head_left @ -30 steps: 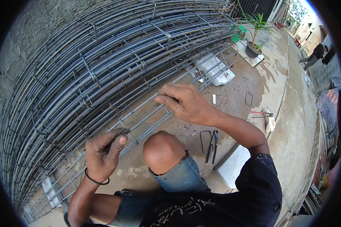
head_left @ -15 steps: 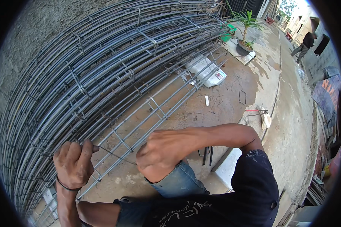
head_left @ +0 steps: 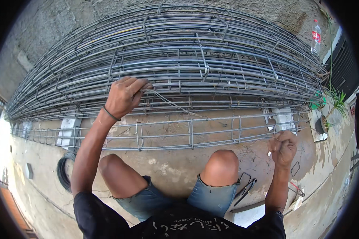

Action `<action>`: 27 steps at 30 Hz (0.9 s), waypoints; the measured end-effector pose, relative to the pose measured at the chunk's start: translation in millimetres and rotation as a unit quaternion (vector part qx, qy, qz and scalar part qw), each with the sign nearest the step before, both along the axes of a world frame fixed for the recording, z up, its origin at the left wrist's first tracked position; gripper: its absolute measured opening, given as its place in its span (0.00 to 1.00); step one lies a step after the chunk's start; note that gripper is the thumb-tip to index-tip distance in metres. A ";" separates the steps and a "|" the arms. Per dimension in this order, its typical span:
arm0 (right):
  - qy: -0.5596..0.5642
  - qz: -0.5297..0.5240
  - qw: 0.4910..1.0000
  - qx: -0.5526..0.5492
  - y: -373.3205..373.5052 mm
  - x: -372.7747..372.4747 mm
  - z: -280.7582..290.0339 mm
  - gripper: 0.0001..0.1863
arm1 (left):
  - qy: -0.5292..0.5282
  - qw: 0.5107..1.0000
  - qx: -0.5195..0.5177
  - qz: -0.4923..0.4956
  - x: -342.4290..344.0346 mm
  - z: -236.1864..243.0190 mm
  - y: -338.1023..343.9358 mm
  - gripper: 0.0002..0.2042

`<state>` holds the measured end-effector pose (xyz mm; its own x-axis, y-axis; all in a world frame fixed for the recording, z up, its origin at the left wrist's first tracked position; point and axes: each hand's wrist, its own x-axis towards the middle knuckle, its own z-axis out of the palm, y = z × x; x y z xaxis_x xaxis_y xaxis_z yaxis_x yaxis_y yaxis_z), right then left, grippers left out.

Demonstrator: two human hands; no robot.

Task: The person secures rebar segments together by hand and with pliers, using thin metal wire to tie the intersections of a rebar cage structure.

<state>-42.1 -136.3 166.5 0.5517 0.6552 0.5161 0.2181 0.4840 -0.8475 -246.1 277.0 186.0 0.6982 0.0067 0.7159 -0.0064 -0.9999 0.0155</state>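
Note:
My left hand [head_left: 123,97] is raised over the front edge of a stack of steel rebar cages [head_left: 163,59]. Its fingers are closed on a few strands of thin tie wire [head_left: 163,98], whose free ends trail to the right. Out to the right, my right hand [head_left: 284,148] is closed in a fist by the right end of a single rebar cage [head_left: 171,137]. That hand is slightly blurred, and what it holds, if anything, cannot be made out. The single cage lies crosswise between my knees and the stack.
A coil of dark wire [head_left: 62,173] lies at left. Right of my knees are a dark hand tool [head_left: 247,191] and a red-handled tool [head_left: 296,189]. White blocks [head_left: 69,129] sit under the cage. A bottle [head_left: 316,38] and a potted plant [head_left: 336,104] stand far right.
My view has swung left to face the cages squarely. My hands, close together before with wire between them, are now wide apart, the right one far out to the right.

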 end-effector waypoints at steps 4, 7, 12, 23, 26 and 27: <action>-0.185 0.045 0.971 0.142 12.0 -15.5 41.7 0.21 | -0.046 0.996 0.068 0.034 -12.1 11.6 31.0 0.06; -0.146 -0.099 0.979 0.104 13.3 -14.3 56.8 0.17 | -0.074 0.991 -0.089 0.068 -13.2 2.5 60.5 0.08; -0.026 -0.126 0.984 0.126 24.4 24.9 60.8 0.11 | -0.239 0.940 -0.234 0.066 34.9 -12.8 -3.4 0.24; -0.057 -0.682 0.705 -0.184 -336.0 174.7 92.6 0.19 | -0.098 0.978 0.023 -0.180 100.7 39.4 -92.9 0.13; -0.295 -0.662 0.574 -0.380 -468.0 191.5 -10.7 0.18 | -0.009 0.967 -0.001 -0.256 72.2 0.0 -91.5 0.12; -0.222 -0.595 0.605 -0.480 -473.2 167.8 -49.4 0.19 | 0.028 0.960 -0.024 -0.278 75.8 -7.6 -96.4 0.11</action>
